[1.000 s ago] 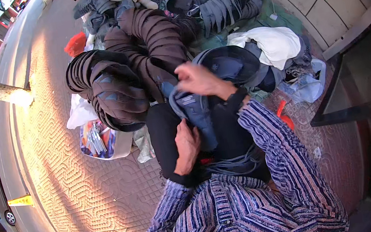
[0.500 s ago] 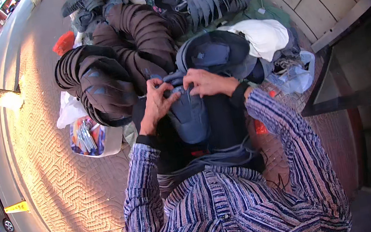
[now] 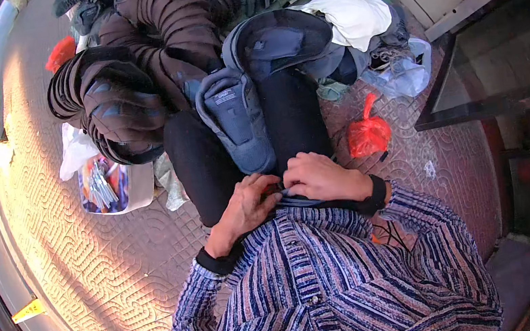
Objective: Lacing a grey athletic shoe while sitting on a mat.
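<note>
A dark grey-blue shoe upper lies between my thighs, its toe end toward me. Below it, close to my waist, both hands meet over a bundle of grey laces on my lap. My left hand is closed, thumb and fingers pinching at the laces. Beside it my right hand has its fingers curled down onto the same laces; its fingertips are partly hidden. Touching the upper's far end is another dark shoe upper, open side up.
Stacks of brown shoe uppers stand ahead on the left. A box of pens or tools sits on the paving at left. To the right are a white cloth bundle, a clear plastic bag, a red bag and a dark-framed panel.
Both hands have left the shoe upper and come back toward my waist, onto the laces. The upper stays on my lap. My view has shifted, showing the whole red bag.
</note>
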The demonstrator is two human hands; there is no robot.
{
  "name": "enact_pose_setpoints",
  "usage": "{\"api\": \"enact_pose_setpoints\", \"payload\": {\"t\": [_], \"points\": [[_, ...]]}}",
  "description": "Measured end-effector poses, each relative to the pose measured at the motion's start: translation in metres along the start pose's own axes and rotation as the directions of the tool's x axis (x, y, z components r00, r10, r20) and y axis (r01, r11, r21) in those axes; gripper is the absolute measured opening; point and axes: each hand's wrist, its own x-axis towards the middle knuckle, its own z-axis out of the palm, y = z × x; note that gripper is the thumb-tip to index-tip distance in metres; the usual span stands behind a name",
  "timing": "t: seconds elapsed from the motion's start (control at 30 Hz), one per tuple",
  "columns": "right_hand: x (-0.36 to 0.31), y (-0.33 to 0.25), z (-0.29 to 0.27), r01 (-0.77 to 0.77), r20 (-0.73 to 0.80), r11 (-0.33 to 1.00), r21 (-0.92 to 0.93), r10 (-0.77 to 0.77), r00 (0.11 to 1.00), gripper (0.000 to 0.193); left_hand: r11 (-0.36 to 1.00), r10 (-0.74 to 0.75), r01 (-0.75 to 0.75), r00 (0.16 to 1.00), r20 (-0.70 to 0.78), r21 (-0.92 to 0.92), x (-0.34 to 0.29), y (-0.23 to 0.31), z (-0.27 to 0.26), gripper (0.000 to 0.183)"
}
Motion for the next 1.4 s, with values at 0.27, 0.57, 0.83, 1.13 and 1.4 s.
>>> {"api": "enact_pose_setpoints", "payload": {"t": [0.27, 0.57, 0.83, 1.13, 1.4], "points": [[0.002, -0.019, -0.091, -0.352, 0.432, 0.595, 0.723, 0.008, 0.902, 0.016, 0.805, -0.204, 0.285, 0.957, 0.209, -0.52, -0.013, 0.079, -0.041, 0.019], [-0.027, 0.008, -0.176, -0.17, 0.276, 0.707, 0.687, -0.037, 0.961, 0.015, 1.0, -0.001, 0.008, 0.815, -0.58, 0.01, -0.164, 0.118, -0.211, 0.028], [-0.032, 0.048, -0.125, -0.111, 0.069, 0.826, 0.553, 0.088, 0.994, 0.016, 0.983, -0.097, 0.131, -0.214, -0.972, -0.127, -0.272, 0.119, -0.292, 0.035], [-0.064, 0.103, -0.103, -0.2, -0.024, 0.902, 0.382, 0.226, 0.974, 0.016, 0.685, 0.243, 0.721, -0.091, -0.966, 0.104, -0.333, 0.083, -0.299, 0.029], [-0.1, 0.145, -0.049, -0.407, -0.319, 0.652, 0.64, 0.707, 0.631, 0.011, 0.297, 0.312, 0.92, 0.159, -0.937, 0.255, -0.353, 0.033, -0.308, 0.03]]}}
